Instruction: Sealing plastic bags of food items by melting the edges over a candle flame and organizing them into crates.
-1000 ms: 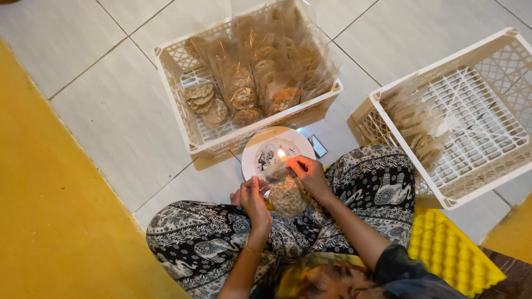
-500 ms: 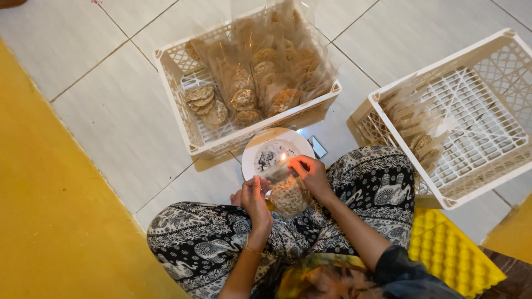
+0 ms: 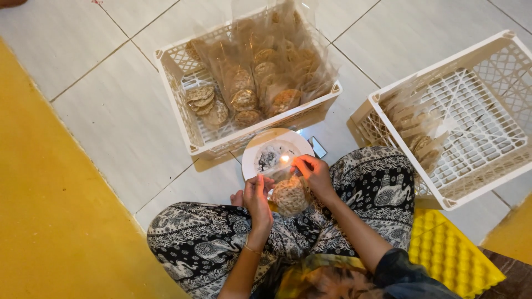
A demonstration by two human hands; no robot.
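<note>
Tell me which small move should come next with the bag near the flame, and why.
Probably draw the bag of crackers sideways along the flame. Both hands, left hand and right hand, pinch its open top beside the flame, which seems to touch only one spot.

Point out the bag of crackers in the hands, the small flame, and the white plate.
bag of crackers [image 3: 289, 195], head view, on the round crackers inside.
small flame [image 3: 285, 158], head view, on its bright glow.
white plate [image 3: 256, 148], head view, on its left rim.
</note>
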